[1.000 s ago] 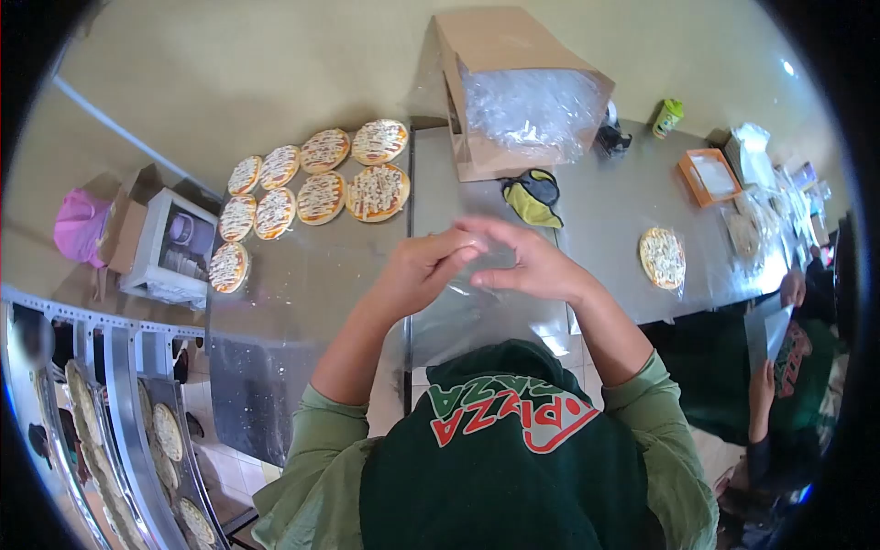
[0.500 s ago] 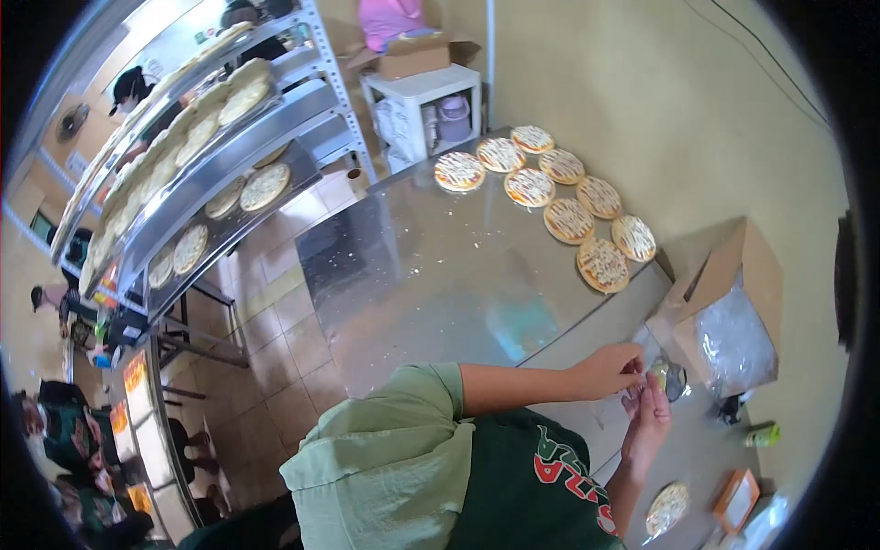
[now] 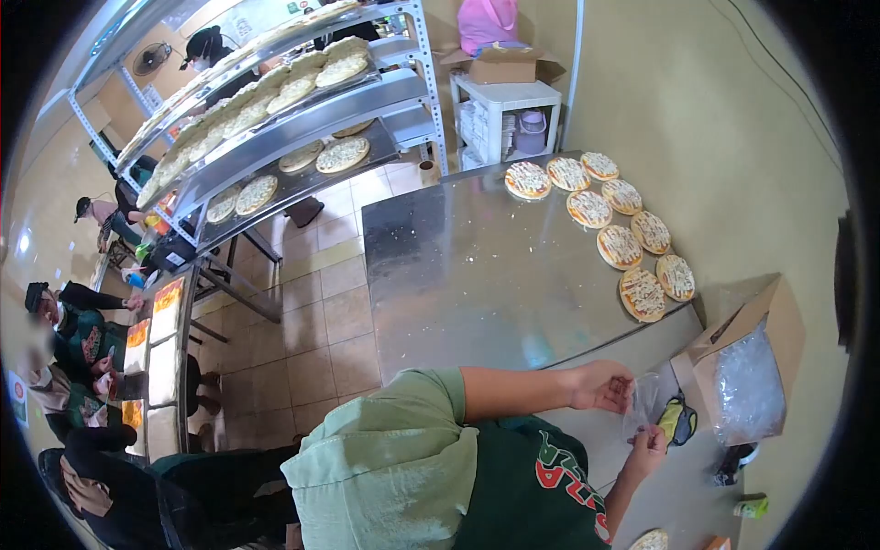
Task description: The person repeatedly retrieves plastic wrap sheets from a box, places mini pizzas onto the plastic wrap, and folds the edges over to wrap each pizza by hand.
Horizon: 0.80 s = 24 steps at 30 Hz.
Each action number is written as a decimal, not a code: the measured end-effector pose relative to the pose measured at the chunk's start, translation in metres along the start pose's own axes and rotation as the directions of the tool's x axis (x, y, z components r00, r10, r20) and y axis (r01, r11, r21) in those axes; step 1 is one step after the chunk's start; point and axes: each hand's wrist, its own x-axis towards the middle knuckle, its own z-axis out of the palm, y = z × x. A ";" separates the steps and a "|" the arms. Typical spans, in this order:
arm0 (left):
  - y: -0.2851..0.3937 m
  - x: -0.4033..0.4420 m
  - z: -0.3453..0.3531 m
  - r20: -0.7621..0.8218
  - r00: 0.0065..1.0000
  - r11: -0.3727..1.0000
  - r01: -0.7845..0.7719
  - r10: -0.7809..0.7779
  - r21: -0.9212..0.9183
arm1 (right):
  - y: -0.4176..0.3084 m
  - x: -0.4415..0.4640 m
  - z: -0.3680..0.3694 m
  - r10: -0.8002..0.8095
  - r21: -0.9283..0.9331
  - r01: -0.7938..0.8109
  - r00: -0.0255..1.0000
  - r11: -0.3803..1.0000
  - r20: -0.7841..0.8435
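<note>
A clear plastic bag (image 3: 645, 400) stretches between my two hands over the counter on the right. My left hand (image 3: 605, 386) is at the bag's upper left edge, palm partly showing and fingers curled against the plastic. Below it, my right hand (image 3: 649, 449) pinches the bag's lower edge between thumb and fingers. Just beyond the bag lies a yellow and black object (image 3: 678, 422), its kind unclear. A cheese-topped pizza (image 3: 651, 540) lies near the bottom edge of the view, partly cut off.
Several topped pizzas (image 3: 620, 247) line the far side of a metal table (image 3: 440, 312). An open cardboard box (image 3: 704, 374) holds clear plastic packaging (image 3: 750, 380). Left stands a rack (image 3: 431, 101) with pizza bases. Co-workers (image 3: 78, 339) sit beside a table of flat boxes (image 3: 163, 371).
My hands have moved apart, and the bag between them is now spread wider. The view has shifted left, so the rack and co-workers show more fully.
</note>
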 end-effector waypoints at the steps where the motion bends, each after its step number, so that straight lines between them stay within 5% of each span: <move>1: -0.006 0.004 -0.002 -0.061 0.998 0.992 -0.022 0.030 0.126 | 0.010 0.002 -0.005 0.049 0.069 -0.049 0.999 0.996 0.000; 2: -0.017 0.013 -0.004 -0.117 0.991 0.968 -0.033 0.064 0.248 | 0.019 0.002 -0.010 0.101 0.134 -0.100 0.995 0.986 0.002; 4: -0.036 0.035 -0.010 -0.199 0.907 0.789 -0.195 0.371 0.583 | 0.009 0.006 0.001 0.296 0.486 -0.233 0.954 0.842 -0.054; 6: -0.071 0.061 -0.020 -0.042 0.635 0.312 -0.319 0.771 0.895 | -0.016 0.002 0.017 0.430 0.677 -0.284 0.901 0.679 -0.053; 7: -0.087 0.068 -0.027 -0.008 0.572 0.278 -0.388 0.820 0.879 | -0.036 -0.009 0.027 0.462 0.712 -0.295 0.886 0.637 -0.046; 9: -0.083 0.061 -0.005 -0.137 0.688 0.410 -0.250 0.713 0.877 | -0.072 -0.036 0.028 0.222 0.767 -0.435 0.900 0.471 0.375; 10: -0.066 0.044 0.008 -0.218 0.866 0.789 -0.272 0.451 0.551 | -0.042 -0.023 0.004 0.421 0.793 -0.424 0.876 0.437 0.236; 11: -0.048 0.028 0.022 -0.275 0.951 0.987 -0.111 0.141 0.120 | 0.000 -0.014 -0.021 0.599 0.828 -0.393 0.796 0.400 0.088; 12: -0.080 0.042 0.012 -0.286 0.953 0.959 -0.019 0.103 0.282 | 0.018 -0.017 -0.024 0.735 0.735 -0.489 0.678 0.469 -0.018; 13: -0.094 0.054 0.000 -0.353 0.928 0.938 0.014 0.117 0.347 | 0.029 -0.023 -0.030 0.659 0.708 -0.478 0.752 0.520 0.023; 14: -0.100 0.065 -0.007 -0.410 0.901 0.909 0.046 0.142 0.415 | 0.027 -0.027 -0.028 0.692 0.745 -0.404 0.714 0.531 -0.106; 16: -0.114 0.075 0.005 -0.368 0.905 0.843 0.019 0.215 0.538 | 0.015 -0.035 -0.043 0.651 0.587 -0.420 0.714 0.693 -0.258; 17: -0.139 0.086 -0.008 -0.268 0.890 0.762 -0.125 0.370 0.636 | 0.024 -0.040 -0.062 0.624 0.559 -0.390 0.713 0.732 -0.319; 19: -0.140 0.088 0.005 -0.282 0.898 0.831 -0.143 0.337 0.537 | 0.050 -0.044 -0.090 0.561 0.502 -0.336 0.721 0.797 -0.407; 20: -0.108 0.075 0.027 -0.384 0.915 0.945 0.005 0.127 0.327 | 0.063 -0.050 -0.099 0.531 0.475 -0.315 0.726 0.822 -0.437; 22: -0.078 0.088 0.000 -0.475 0.871 0.950 0.036 0.121 0.309 | 0.088 -0.058 -0.151 0.640 0.620 -0.261 0.558 0.740 -0.529; 24: -0.093 0.104 -0.040 -0.506 0.813 0.834 0.047 0.288 0.549 | 0.093 -0.059 -0.145 0.563 0.439 -0.357 0.587 0.825 -0.581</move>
